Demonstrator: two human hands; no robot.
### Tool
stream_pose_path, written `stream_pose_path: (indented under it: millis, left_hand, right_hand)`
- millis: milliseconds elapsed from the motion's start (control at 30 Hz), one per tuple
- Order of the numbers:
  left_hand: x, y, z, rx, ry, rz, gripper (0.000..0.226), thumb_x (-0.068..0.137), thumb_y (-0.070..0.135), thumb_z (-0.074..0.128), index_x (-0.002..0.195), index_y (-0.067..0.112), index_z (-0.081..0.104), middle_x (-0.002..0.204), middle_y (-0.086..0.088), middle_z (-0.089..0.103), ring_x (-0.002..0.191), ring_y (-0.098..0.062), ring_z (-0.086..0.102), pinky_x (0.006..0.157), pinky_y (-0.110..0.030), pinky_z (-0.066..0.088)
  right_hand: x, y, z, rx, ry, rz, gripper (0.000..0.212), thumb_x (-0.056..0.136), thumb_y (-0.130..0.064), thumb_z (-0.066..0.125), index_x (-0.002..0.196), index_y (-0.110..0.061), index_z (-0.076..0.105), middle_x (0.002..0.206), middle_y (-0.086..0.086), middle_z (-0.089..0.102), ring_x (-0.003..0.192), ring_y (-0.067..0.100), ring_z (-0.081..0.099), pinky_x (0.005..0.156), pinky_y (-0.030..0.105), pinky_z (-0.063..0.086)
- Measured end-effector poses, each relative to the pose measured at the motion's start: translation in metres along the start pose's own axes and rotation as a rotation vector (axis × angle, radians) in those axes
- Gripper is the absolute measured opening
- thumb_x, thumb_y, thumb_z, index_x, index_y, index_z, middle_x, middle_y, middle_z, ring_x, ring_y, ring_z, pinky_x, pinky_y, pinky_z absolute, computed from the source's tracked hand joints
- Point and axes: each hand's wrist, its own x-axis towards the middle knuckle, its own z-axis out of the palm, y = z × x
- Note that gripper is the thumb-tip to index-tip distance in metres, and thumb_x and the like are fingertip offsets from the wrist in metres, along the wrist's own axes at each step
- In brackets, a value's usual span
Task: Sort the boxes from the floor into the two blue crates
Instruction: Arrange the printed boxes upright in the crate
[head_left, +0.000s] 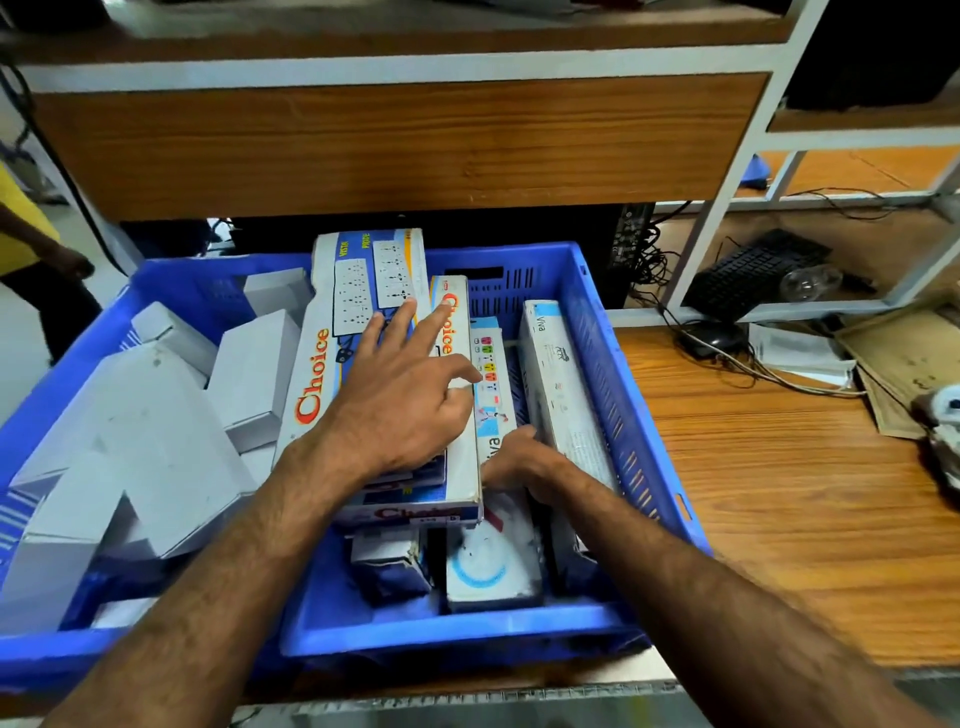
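Two blue crates sit side by side on a wooden table (779, 493). The left crate (171, 280) holds plain white boxes (156, 431). The right crate (597, 322) holds printed boxes — big Choice boxes (322, 364), a Viva box (491, 384) lying flat, and another Viva box (563, 395) standing on its edge by the right wall.

The person's left hand (405, 395) lies flat and spread out on the Choice boxes, with its fingers straight, pressing them down. The right hand (519, 457) reaches into the gap between the flat Viva box and the standing one. Its fingers are tucked down out of sight, so nobody can tell if it is gripping a box or only pushing.

The Choice boxes are stacked in a leaning pile. If the left hand lets go too soon, the pile may slide toward the left crate and mix the two sorts. The standing Viva box looks wobbly too — a bump from the right arm may tip it over.
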Motion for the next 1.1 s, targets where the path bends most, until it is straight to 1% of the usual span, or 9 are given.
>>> stream_pose_path:
  millis: [167,300,467,533,633,800,967,1067,1100]
  left_hand:
    - [0.001,0.000,0.001,0.004,0.008,0.001,0.063,0.084,0.046,0.022,0.135,0.048,0.059,0.173,0.003,-0.002,0.158,-0.023,-0.008,0.127,-0.050,-0.010]
    - [0.000,0.000,0.000,-0.010,0.011,0.002,0.063,0.084,0.045,0.022,0.134,0.048,0.059,0.173,0.003,-0.002,0.158,-0.023,-0.008,0.127,-0.050,-0.008]
    - [-0.001,0.000,-0.001,-0.015,0.007,0.002,0.061,0.085,0.045,0.023,0.135,0.048,0.059,0.173,0.003,-0.002,0.158,-0.023,-0.008,0.127,-0.051,-0.007]
    - [-0.001,-0.001,-0.002,-0.018,-0.001,0.013,0.051,0.093,0.043,0.029,0.135,0.048,0.059,0.173,0.003,-0.002,0.158,-0.023,-0.009,0.127,-0.051,-0.007]
    - [0.001,-0.006,-0.005,-0.045,-0.020,0.020,0.041,0.100,0.037,0.039,0.135,0.048,0.058,0.172,0.003,-0.004,0.158,-0.023,-0.010,0.127,-0.050,-0.008]
    - [0.002,-0.004,-0.009,-0.008,-0.081,0.039,0.045,0.101,0.037,0.039,0.143,0.047,0.050,0.172,0.003,-0.008,0.157,-0.023,-0.015,0.127,-0.051,-0.009]
    - [0.005,-0.001,-0.017,-0.031,-0.123,0.062,0.061,0.097,0.029,0.046,0.155,0.044,0.031,0.172,0.001,0.001,0.158,-0.023,-0.013,0.127,-0.048,-0.008]
    - [0.008,0.001,-0.020,-0.086,-0.185,0.117,0.078,0.091,0.023,0.057,0.157,0.044,0.023,0.170,0.004,0.016,0.158,-0.020,-0.013,0.127,-0.046,-0.010]
    - [0.008,0.003,-0.021,-0.099,-0.208,0.153,0.085,0.087,0.027,0.063,0.158,0.043,0.020,0.170,0.005,0.018,0.157,-0.019,-0.014,0.127,-0.047,-0.012]
  right_hand:
    - [-0.003,0.002,0.001,0.065,0.010,-0.017,0.104,0.098,-0.030,0.068,0.157,0.003,-0.011,0.162,0.013,0.030,0.150,0.026,0.029,0.125,0.038,0.017]
    - [-0.003,-0.002,-0.001,0.088,0.004,-0.002,0.133,0.079,-0.043,0.087,0.157,0.005,-0.009,0.165,0.013,0.018,0.144,0.022,0.036,0.106,0.026,0.035]
    - [-0.006,0.001,-0.004,0.151,0.009,-0.024,0.136,0.072,-0.047,0.089,0.159,0.001,-0.005,0.159,0.013,0.036,0.135,0.026,0.049,0.109,0.038,0.046]
    - [-0.013,0.001,-0.009,0.084,0.067,-0.103,0.120,0.078,-0.046,0.084,0.156,-0.005,0.003,0.150,0.012,0.047,0.128,0.027,0.054,0.108,0.038,0.048]
    - [-0.029,0.002,-0.016,-0.174,0.271,-0.258,0.074,0.090,-0.042,0.067,0.144,-0.020,0.021,0.128,0.015,0.060,0.108,0.033,0.063,0.096,0.043,0.052]
    - [-0.054,0.002,-0.034,-0.190,0.446,-0.340,0.056,0.094,-0.048,0.056,0.140,-0.034,0.028,0.122,0.013,0.053,0.092,0.031,0.054,0.080,0.038,0.041]
    - [-0.075,-0.015,-0.081,-0.123,0.359,-0.272,0.046,0.098,-0.043,0.049,0.142,-0.051,0.039,0.124,0.008,0.037,0.101,0.031,0.061,0.098,0.046,0.053]
    - [-0.084,-0.028,-0.102,-0.056,0.292,-0.352,0.037,0.102,-0.028,0.047,0.135,-0.034,0.063,0.096,-0.010,0.056,0.075,-0.001,0.057,0.067,0.009,0.044]
    - [-0.088,-0.033,-0.106,-0.054,0.300,-0.391,0.034,0.102,-0.021,0.047,0.126,-0.027,0.069,0.081,-0.017,0.056,0.060,-0.006,0.053,0.051,0.007,0.038]
